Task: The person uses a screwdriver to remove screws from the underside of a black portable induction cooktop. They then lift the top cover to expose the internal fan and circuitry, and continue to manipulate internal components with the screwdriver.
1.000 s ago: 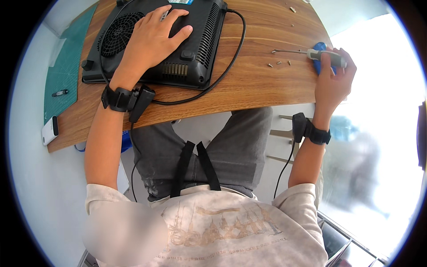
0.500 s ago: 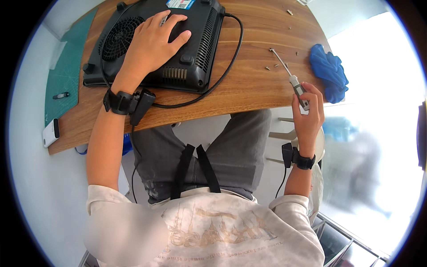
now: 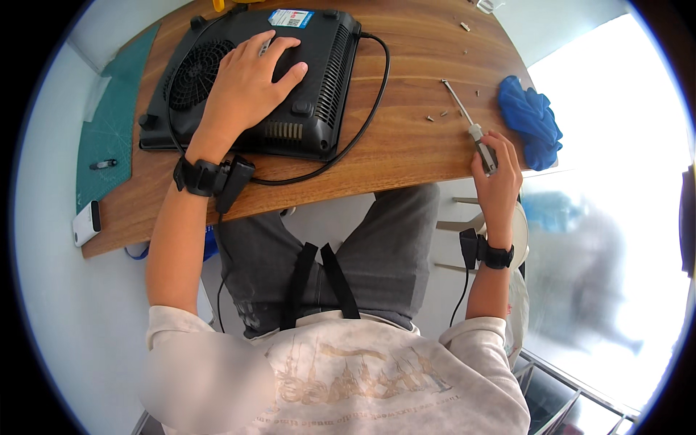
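Note:
A black appliance, which looks like an induction cooker, lies upside down on the table. Its round fan grille, side vents and feet face up. My left hand rests on its underside with fingers spread; a small silvery thing shows between the fingers, too small to name. At the right, my right hand is closed round the grey and white handle of a screwdriver. The screwdriver's shaft points away from me over the tabletop. Several small screws lie near its shaft.
A crumpled blue cloth lies by the wooden table's right edge. The appliance's black cord loops round its right side. Leftward are a green cutting mat, a small dark tool and a white device. Something yellow shows at the far edge.
The whole view has shifted slightly. My right hand and the screwdriver have moved a little away from me relative to the loose screws. My left hand stays on the appliance.

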`<state>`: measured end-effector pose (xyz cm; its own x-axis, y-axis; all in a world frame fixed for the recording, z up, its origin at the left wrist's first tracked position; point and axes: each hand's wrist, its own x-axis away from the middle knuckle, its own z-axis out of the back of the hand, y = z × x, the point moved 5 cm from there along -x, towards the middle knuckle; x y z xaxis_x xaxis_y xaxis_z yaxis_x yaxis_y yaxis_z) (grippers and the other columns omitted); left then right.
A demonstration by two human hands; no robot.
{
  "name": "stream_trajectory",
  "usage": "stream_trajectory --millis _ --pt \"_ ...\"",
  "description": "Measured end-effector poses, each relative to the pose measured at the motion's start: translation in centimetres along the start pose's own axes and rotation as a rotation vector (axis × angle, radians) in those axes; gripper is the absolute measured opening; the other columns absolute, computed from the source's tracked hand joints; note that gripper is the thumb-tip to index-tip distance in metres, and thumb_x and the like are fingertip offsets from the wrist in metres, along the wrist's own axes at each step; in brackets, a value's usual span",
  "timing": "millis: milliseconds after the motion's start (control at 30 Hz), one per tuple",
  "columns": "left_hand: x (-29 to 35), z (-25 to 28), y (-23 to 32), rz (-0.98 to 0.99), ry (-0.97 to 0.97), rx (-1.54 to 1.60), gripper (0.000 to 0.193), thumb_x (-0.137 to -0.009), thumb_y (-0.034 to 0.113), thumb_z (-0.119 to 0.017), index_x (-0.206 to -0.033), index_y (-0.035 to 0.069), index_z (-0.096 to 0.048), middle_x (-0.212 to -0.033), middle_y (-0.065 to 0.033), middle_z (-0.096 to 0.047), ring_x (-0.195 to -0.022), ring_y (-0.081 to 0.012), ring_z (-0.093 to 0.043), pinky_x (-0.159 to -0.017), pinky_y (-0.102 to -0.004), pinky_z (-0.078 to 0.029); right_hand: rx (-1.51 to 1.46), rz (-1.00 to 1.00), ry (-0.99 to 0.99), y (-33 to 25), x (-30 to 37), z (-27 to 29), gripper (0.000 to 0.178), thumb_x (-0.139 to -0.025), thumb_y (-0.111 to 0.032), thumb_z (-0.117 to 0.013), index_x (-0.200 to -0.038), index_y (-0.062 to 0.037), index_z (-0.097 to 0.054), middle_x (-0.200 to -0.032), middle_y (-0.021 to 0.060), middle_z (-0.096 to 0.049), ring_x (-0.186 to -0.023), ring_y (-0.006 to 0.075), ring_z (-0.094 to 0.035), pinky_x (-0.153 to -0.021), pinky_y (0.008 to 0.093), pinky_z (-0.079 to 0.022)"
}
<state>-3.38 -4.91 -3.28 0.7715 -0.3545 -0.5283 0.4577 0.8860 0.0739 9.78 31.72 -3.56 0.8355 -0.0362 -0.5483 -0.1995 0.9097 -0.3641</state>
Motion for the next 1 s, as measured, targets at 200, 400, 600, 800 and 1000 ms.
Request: stream_trajectory --millis 200,400,600,800,1000 --pt "0.1 0.9 0.4 0.02 0.054 0.082 0.038 -0.096 0.04 -0.059 -0.121 0.012 -0.065 -0.128 -0.0116 -0.062 -0.122 -0.0299 -0.057 -0.108 -0.0439 -0.042 -0.008 -0.052 -0.039 0.5 -0.3 -0.3 0.025 -0.084 0.0 -0.066 -0.109 -0.0022 -0.064 -0.122 0.0159 -0.065 -0.109 0.0349 -0.065 -0.093 0.0381 -0.051" --pt "0.0 1.9 -0.1 0.083 -0.012 0.408 0.025 -0.098 0.027 -0.059 -0.112 0.007 -0.067 -0.116 -0.0085 -0.066 -0.112 -0.0287 -0.062 -0.1 -0.04 -0.047 0.036 -0.033 -0.028 0.6 -0.3 -0.2 0.029 -0.085 -0.002 -0.067 -0.113 -0.0046 -0.063 -0.128 0.0163 -0.06 -0.115 0.037 -0.061 -0.096 0.0407 -0.05" --pt "3.3 5.3 0.7 -0.014 -0.12 0.374 0.025 -0.097 0.021 -0.061 -0.118 0.007 -0.063 -0.13 -0.0118 -0.057 -0.125 -0.0309 -0.053 -0.107 -0.0415 -0.042 0.026 -0.07 0.014 0.6 -0.1 0.1 0.038 -0.084 -0.003 -0.068 -0.121 -0.007 -0.062 -0.134 0.0173 -0.054 -0.121 0.0384 -0.056 -0.1 0.0428 -0.047" --pt "9.8 7.4 2.1 -0.032 -0.315 0.092 0.079 -0.083 0.056 -0.07 -0.146 0.015 -0.045 -0.158 -0.0173 -0.03 -0.148 -0.0404 -0.025 -0.118 -0.0549 -0.027 0.005 -0.047 0.051 0.7 0.2 0.2 0.045 -0.082 -0.003 -0.069 -0.125 -0.0072 -0.059 -0.136 0.017 -0.051 -0.125 0.0379 -0.053 -0.103 0.0438 -0.045" --pt "11.8 6.7 3.1 -0.028 -0.288 -0.002 0.114 -0.068 0.079 -0.067 -0.156 0.017 -0.031 -0.161 -0.0202 -0.023 -0.148 -0.0438 -0.021 -0.117 -0.0613 -0.023 0.011 -0.064 0.041 0.9 0.2 0.0 0.049 -0.081 -0.003 -0.07 -0.128 -0.0076 -0.056 -0.138 0.0172 -0.048 -0.128 0.0373 -0.049 -0.105 0.0443 -0.043"
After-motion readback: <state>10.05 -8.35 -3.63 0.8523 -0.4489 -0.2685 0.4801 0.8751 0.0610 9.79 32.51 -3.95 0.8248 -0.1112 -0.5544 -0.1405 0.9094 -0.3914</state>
